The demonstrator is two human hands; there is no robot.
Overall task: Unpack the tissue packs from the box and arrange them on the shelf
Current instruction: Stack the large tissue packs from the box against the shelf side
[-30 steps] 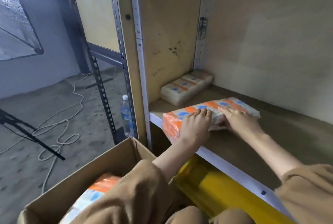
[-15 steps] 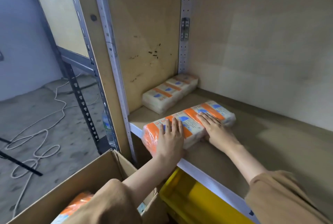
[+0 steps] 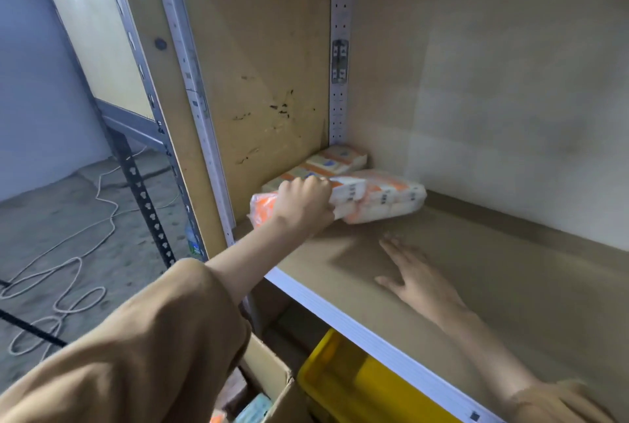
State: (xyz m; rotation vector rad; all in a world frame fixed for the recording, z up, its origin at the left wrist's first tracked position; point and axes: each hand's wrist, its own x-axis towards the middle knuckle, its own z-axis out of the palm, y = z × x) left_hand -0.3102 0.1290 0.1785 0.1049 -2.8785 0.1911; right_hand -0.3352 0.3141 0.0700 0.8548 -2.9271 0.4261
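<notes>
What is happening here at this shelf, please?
A person is putting tissue packs on a shelf. The left hand grips an orange tissue pack, tilted up on its edge, beside another pack that lies in the back left corner. The right hand is open and flat over the shelf board, holding nothing. Below, a cardboard box has more packs inside, next to a yellow bin.

Dim, soft light from left; motion blur on hands, wide-angle edge warp.
</notes>
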